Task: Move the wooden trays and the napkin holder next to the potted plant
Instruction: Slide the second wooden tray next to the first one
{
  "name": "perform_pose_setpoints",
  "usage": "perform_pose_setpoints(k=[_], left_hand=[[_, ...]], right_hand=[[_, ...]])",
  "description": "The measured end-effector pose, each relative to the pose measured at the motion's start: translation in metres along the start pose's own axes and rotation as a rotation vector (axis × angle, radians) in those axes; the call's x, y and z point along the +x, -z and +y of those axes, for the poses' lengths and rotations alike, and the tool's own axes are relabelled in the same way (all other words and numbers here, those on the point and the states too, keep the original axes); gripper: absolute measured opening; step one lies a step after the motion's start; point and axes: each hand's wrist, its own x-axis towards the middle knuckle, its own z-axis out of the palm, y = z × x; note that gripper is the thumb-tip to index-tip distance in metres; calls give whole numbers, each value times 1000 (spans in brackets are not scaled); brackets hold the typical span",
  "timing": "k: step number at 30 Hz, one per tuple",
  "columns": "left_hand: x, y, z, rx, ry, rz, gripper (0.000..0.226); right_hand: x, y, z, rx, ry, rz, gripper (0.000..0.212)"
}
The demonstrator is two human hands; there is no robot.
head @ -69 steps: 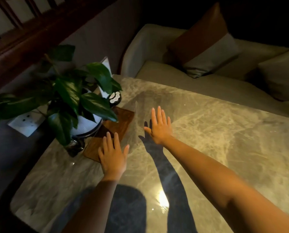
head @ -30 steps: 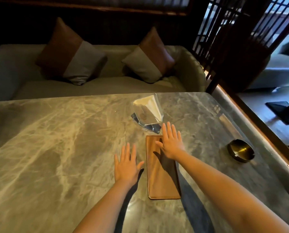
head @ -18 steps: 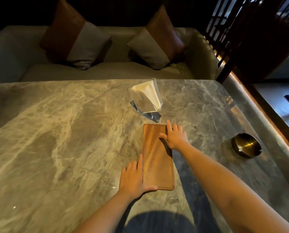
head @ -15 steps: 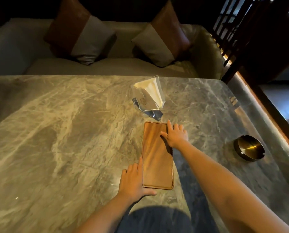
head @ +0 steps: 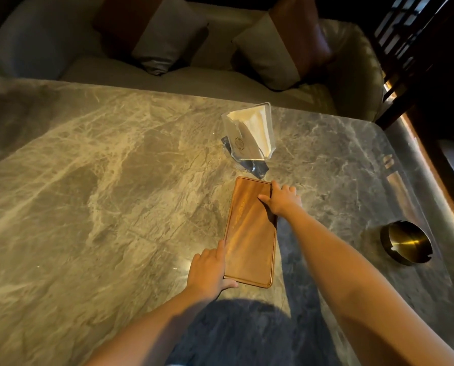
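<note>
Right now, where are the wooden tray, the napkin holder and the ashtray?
wooden tray (head: 251, 233), head view, middle of its top.
napkin holder (head: 248, 137), head view, clear front face.
ashtray (head: 405, 243), head view, brass bowl.

A long wooden tray (head: 249, 233) lies flat on the marble counter (head: 101, 194), its short ends pointing toward and away from the person. The left hand (head: 207, 270) grips its near left corner, thumb under the near edge and fingers (head: 219, 250) along the left side. The right hand (head: 282, 198) clasps the far right corner, thumb on the tray's top. Just beyond the tray stands a clear napkin holder (head: 249, 138) with white napkins. A round brass ashtray (head: 405, 245) sits well apart to the right. A sofa (head: 220, 75) with cushions lies behind the counter.
</note>
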Motion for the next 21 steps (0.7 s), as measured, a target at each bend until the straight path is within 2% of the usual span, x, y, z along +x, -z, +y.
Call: perform_pose_setpoints(k=[8,14,21], left_hand=[[5,2,-12,1,-10,-47,102],[2,1,-28,-152,-3,-26,99],[-3,16,-74,-347,-10,49,94]], right_hand=[[5,0,6,144,-116,-41,59],[-2,3,-2,227,-156,-13,62],[-13,16,-44,255,-92,66,63]])
